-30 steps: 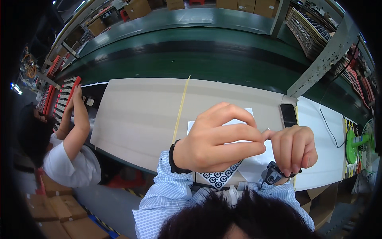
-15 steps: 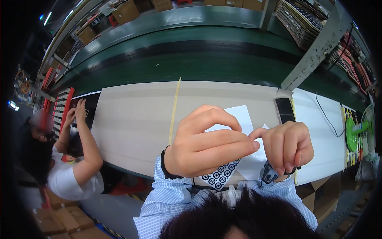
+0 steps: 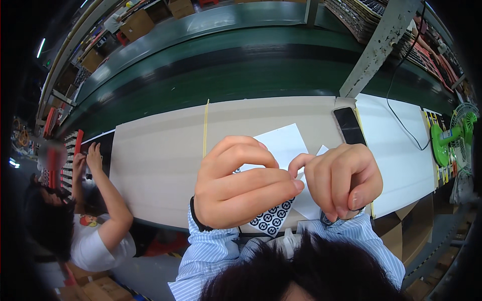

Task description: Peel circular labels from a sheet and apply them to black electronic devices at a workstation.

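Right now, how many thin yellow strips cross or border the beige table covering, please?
2: one strip beyond the bare left hand, another strip along the right edge of the covering, beside the black rectangular phone. The bare right hand partly hides that strip; others may be hidden.

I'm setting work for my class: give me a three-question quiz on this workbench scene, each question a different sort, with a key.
1. True or false: the left hand partly hides the patterned sheet.
2. Fill the gap: the fan stand is coloured ____.
3. Which is nearer the right hand: the phone or the fan stand?

Key: 1. True. 2. Green. 3. The phone.
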Demonstrator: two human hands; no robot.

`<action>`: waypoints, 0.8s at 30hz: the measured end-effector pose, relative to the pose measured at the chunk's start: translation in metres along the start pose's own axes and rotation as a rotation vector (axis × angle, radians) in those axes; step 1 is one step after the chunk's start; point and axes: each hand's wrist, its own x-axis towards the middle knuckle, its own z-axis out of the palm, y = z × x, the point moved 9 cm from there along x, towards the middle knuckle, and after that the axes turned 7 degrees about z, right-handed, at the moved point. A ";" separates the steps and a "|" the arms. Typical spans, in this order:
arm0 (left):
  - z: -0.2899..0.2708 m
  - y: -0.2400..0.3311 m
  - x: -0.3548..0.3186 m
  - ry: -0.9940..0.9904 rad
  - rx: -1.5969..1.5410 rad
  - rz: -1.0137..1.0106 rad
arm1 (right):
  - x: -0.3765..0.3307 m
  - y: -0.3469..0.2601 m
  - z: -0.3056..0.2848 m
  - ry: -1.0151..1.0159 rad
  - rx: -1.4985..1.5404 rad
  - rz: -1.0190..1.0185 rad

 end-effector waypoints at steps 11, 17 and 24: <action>0.004 0.004 0.000 0.044 0.089 0.075 | 0.002 -0.002 0.001 -0.001 -0.073 -0.019; 0.006 0.004 -0.004 0.033 0.127 0.072 | 0.003 0.000 0.001 -0.005 -0.079 0.023; 0.005 0.000 -0.009 0.100 0.074 0.045 | 0.001 -0.001 0.002 -0.038 -0.090 0.029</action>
